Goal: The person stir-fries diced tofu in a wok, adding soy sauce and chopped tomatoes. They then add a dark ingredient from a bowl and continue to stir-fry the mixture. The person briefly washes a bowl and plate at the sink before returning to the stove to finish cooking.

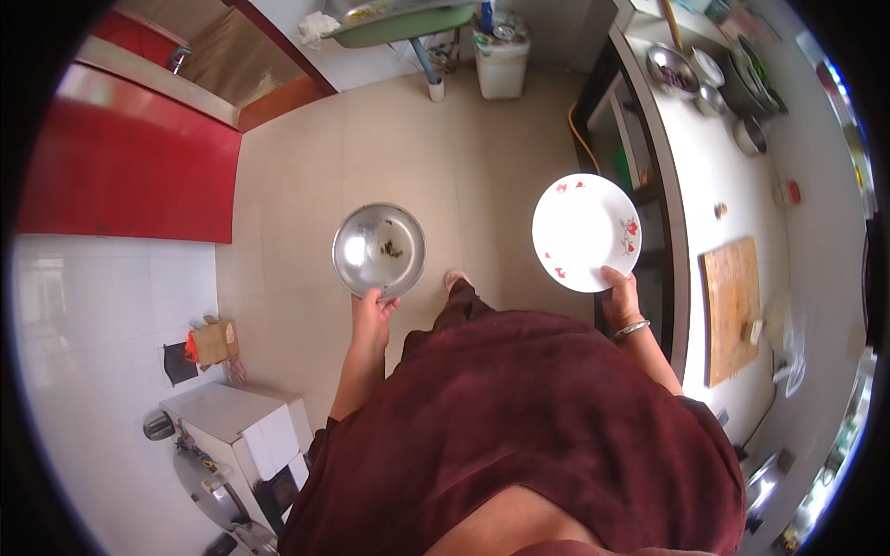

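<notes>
My left hand (376, 311) grips the near rim of a round stainless steel bowl (361, 240). A few dark scraps lie on the bowl's bottom. On the other side, my right hand (621, 292) holds a white plate (584, 229) with red flowers around its edge, the thumb resting on top of the rim. The plate's face is bright and shows no food. Both dishes are held apart from each other above the tiled floor, and a bangle circles my right wrist.
A white counter (685, 208) runs along the right, with a wooden cutting board (731, 313), a metal bowl of dark food (672, 69) and a small pot (750, 135). Ahead are a green-sided sink (403, 33) and a white bucket (500, 73). A red cabinet (132, 156) stands left.
</notes>
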Action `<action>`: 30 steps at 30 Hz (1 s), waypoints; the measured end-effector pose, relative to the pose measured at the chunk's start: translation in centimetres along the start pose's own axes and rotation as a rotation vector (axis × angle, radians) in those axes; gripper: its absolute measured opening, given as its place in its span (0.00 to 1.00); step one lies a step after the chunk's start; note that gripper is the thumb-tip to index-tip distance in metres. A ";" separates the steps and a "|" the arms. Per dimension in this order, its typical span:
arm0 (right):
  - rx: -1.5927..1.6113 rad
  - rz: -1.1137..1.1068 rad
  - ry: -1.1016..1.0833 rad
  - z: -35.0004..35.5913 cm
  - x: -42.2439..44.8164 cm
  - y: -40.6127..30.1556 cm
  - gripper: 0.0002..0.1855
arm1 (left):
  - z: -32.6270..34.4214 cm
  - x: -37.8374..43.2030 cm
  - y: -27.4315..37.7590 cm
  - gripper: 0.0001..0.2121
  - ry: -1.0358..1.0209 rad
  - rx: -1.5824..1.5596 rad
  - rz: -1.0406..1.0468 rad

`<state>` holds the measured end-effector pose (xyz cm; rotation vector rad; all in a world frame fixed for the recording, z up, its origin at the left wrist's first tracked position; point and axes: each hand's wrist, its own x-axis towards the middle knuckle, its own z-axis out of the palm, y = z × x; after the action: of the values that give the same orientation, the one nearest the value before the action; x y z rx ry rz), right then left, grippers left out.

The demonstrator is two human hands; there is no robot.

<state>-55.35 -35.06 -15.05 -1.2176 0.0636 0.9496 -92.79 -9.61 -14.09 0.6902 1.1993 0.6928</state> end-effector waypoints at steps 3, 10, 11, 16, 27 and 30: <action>0.048 0.028 -0.020 5.4 4.6 -0.9 0.24 | 0.4 3.7 2.6 0.23 -0.037 0.000 0.012; 0.010 0.048 0.022 14.8 10.4 -4.4 0.26 | 4.5 14.2 10.6 0.23 -0.047 0.045 0.071; 0.014 0.025 0.003 15.6 11.8 -5.1 0.26 | 5.2 15.9 11.9 0.22 -0.072 0.048 0.087; 0.063 -0.027 -0.004 18.4 16.6 -6.5 0.26 | 9.2 22.4 17.4 0.21 -0.112 0.083 0.076; -0.147 -0.134 -0.092 27.9 35.4 -13.4 0.25 | 17.9 34.0 26.2 0.22 -0.080 0.030 0.053; -0.159 -0.179 -0.207 33.6 41.4 -16.9 0.24 | 19.7 36.7 29.7 0.23 -0.069 0.047 0.094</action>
<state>-32.82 15.93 -10.20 -1.2410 -0.2855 0.9315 -68.93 35.23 -7.70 0.8075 1.1278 0.7154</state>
